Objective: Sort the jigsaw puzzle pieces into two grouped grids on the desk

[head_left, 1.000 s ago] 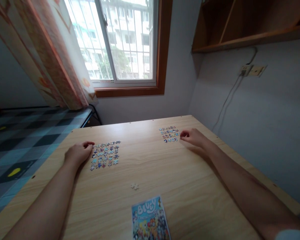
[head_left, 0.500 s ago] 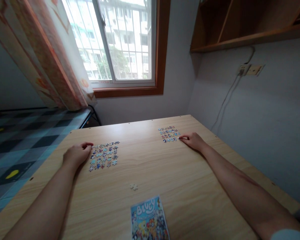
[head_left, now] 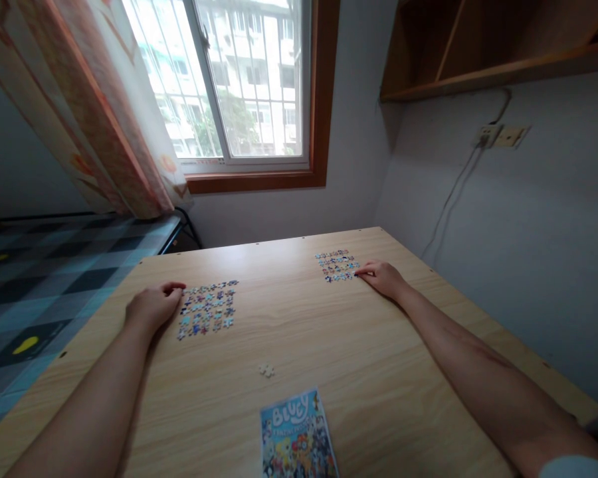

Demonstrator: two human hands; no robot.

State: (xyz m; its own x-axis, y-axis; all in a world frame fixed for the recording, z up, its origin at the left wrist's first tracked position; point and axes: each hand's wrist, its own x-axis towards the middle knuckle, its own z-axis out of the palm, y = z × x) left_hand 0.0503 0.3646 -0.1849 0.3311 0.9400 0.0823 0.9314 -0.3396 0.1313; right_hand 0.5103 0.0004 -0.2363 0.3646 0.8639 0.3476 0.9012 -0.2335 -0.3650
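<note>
Two groups of small puzzle pieces lie in grids on a wooden table (head_left: 359,358). My left hand (head_left: 152,307) rests with curled fingers at the left edge of the near-left group of pieces (head_left: 206,308). My right hand (head_left: 383,276) lies low on the table, its fingertips touching the right edge of the far group of pieces (head_left: 335,265). Whether either hand pinches a piece is hidden. One pale piece (head_left: 266,370) lies face down alone at the middle. A blue "Bluey" picture card (head_left: 297,435) sits at the near edge.
A window (head_left: 244,86) with a patterned curtain (head_left: 104,113) is behind the table. A wooden shelf (head_left: 488,46) hangs on the right wall above a socket and cable (head_left: 498,138). A bed with a checked cover (head_left: 40,279) stands left of the table.
My right hand has lowered flat onto the table and shifted slightly toward the far group's right edge. My left hand has stayed put.
</note>
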